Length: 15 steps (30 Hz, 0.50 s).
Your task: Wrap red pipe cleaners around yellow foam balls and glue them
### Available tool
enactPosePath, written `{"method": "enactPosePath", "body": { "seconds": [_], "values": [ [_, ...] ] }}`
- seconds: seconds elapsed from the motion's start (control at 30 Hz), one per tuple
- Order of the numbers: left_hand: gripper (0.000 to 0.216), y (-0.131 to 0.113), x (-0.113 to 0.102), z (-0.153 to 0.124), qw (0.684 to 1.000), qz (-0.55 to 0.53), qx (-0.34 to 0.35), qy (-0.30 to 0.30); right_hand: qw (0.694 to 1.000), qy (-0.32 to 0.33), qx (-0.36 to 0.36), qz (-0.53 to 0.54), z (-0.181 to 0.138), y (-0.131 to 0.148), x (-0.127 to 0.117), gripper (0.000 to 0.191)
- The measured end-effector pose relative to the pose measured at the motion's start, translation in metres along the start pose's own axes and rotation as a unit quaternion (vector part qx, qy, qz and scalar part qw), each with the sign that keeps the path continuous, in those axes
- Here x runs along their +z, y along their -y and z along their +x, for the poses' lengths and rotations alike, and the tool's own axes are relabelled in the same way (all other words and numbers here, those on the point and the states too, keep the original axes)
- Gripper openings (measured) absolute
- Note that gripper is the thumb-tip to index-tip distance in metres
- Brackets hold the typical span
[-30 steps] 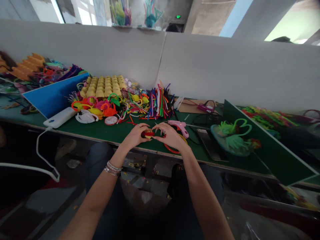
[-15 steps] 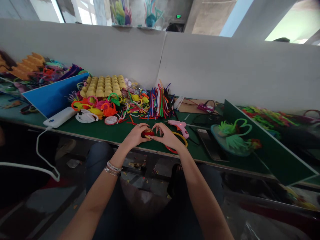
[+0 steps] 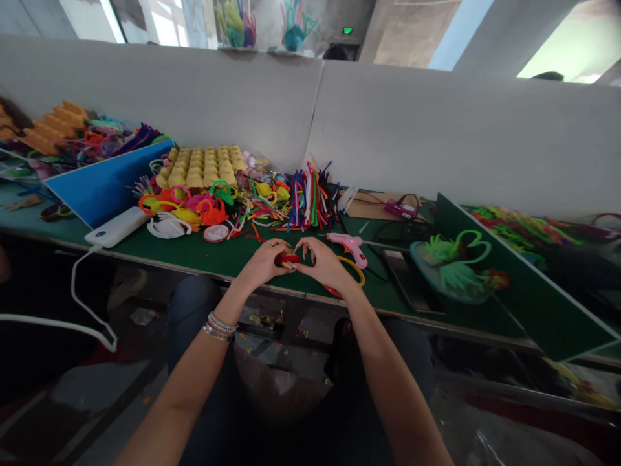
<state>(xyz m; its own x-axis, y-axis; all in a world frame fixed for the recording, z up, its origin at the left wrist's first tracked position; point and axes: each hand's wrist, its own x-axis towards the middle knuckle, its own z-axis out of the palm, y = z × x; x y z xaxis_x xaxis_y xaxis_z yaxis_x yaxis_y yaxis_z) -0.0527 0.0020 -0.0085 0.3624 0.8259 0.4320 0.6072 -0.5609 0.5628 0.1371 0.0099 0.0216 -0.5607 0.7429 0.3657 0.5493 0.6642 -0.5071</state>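
Both hands meet over the front edge of the green table. My left hand curls its fingers around a small red item with yellowish parts, whose kind I cannot make out. On its other side, my right hand pinches the same item with bent fingers. Parts of it are hidden by the fingers. Beside my right wrist lies a red and yellow loop, partly covered by the hand. A pink glue gun with a lit red light rests just beyond it.
A bundle of coloured pipe cleaners stands behind the hands. To the left are a yellow egg tray, bright fuzzy pieces and a white power bank. A phone, a tray of green fuzzy figures and a slanted board lie right.
Both hands stay almost in place around the red item, which shows slightly more between the fingers. The view has shifted very slightly.
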Motion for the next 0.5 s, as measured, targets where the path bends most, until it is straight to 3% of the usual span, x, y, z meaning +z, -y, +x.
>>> {"method": "enactPosePath", "body": {
  "seconds": [0.2,0.37,0.5],
  "values": [
    [0.033,0.0,0.001,0.0,1.0,-0.004,0.002,-0.001,1.0,-0.006,0.023,-0.008,0.0,0.005,-0.001,0.031],
    [0.036,0.005,0.0,0.0,0.999,-0.035,0.004,-0.002,0.996,0.017,0.021,0.09,-0.002,0.003,-0.007,0.027],
    [0.038,0.009,-0.002,-0.001,0.997,-0.076,-0.011,-0.001,0.991,-0.014,0.045,0.126,-0.004,-0.001,-0.017,0.029]
  ]
}}
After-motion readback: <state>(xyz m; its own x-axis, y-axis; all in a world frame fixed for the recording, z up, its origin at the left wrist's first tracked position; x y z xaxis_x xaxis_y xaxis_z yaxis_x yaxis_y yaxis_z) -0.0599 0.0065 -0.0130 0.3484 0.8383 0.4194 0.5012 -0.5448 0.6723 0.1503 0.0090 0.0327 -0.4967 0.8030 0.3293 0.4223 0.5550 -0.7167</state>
